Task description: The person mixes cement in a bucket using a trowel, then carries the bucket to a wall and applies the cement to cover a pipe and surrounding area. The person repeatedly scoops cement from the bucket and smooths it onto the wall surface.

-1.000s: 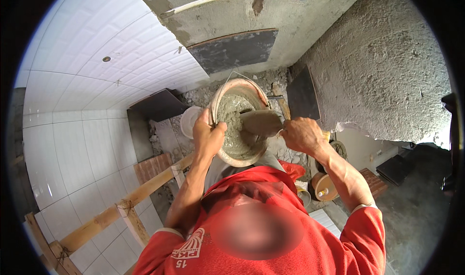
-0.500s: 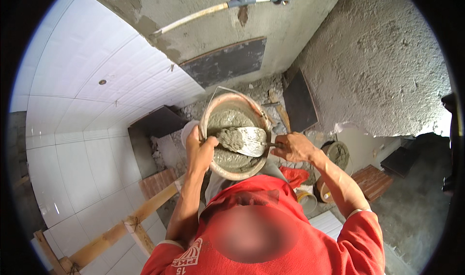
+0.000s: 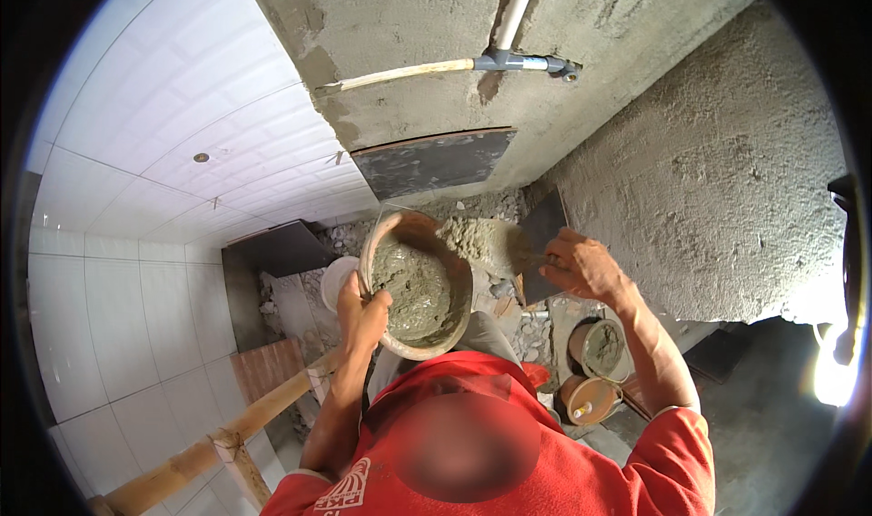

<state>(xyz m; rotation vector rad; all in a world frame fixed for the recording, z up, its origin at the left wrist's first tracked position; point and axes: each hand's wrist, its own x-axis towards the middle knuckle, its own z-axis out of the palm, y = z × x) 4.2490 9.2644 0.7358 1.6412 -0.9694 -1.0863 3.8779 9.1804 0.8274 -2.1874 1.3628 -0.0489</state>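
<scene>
My left hand (image 3: 363,312) is closed on the left rim of a round bucket (image 3: 465,300), which tilts in front of my body. Wet grey mortar (image 3: 413,289) fills much of the bucket's inside. In my right hand (image 3: 586,266) is the handle of a trowel (image 3: 507,246), held out just past the bucket's right rim. A lump of mortar (image 3: 463,239) sits on the trowel's blade, at the end nearest the bucket.
Ahead is a rough cement wall with a pipe (image 3: 518,63) and a dark tile (image 3: 436,163). White tiles (image 3: 118,325) cover the left side, near a wooden rail (image 3: 204,443). A mortar bucket (image 3: 601,348) and a brown bucket (image 3: 589,400) stand at right, and a lamp (image 3: 834,371) glows.
The trowel has risen out of the bucket, moving right and up with mortar on it. The bucket tilts more and sits slightly lower. My view has shifted, showing more wall.
</scene>
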